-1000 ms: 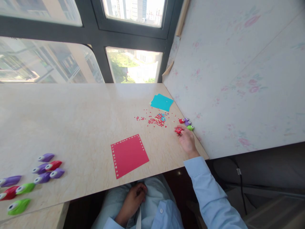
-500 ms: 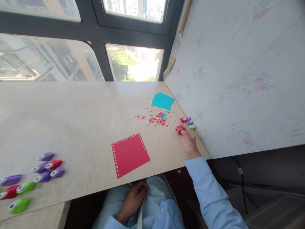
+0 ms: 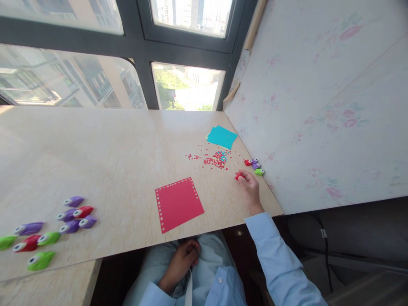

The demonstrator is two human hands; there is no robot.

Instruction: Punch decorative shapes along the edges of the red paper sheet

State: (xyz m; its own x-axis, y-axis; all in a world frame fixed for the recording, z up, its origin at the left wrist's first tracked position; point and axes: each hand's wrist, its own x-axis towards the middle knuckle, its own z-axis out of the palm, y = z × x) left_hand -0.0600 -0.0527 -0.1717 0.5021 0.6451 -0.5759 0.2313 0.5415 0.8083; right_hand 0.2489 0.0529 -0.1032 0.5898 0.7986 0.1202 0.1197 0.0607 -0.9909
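Observation:
Near the right edge of the table, my right hand (image 3: 250, 188) pinches a small red paper punch (image 3: 239, 176) just above the tabletop. My left hand (image 3: 184, 259) rests on my lap below the table edge, fingers curled in with nothing seen in them. Between the two hands lies a red paper sheet (image 3: 180, 205), with small shapes punched along its left, top and right edges. Beyond it, red and blue punched bits (image 3: 216, 160) are scattered in a loose heap. Blue paper sheets (image 3: 222, 137) are stacked behind the bits.
Several small punches (image 3: 255, 163) in red, purple and green stand against the flowered wall (image 3: 318, 106) at right. More punches (image 3: 69, 226) are grouped on the left of the table (image 3: 121, 170). Windows line the back, and a cable (image 3: 325, 246) hangs below at right.
My right hand has drawn slightly back from the punches by the wall, with the red punch in it. The whole view has shifted a little. My left hand stays on my lap.

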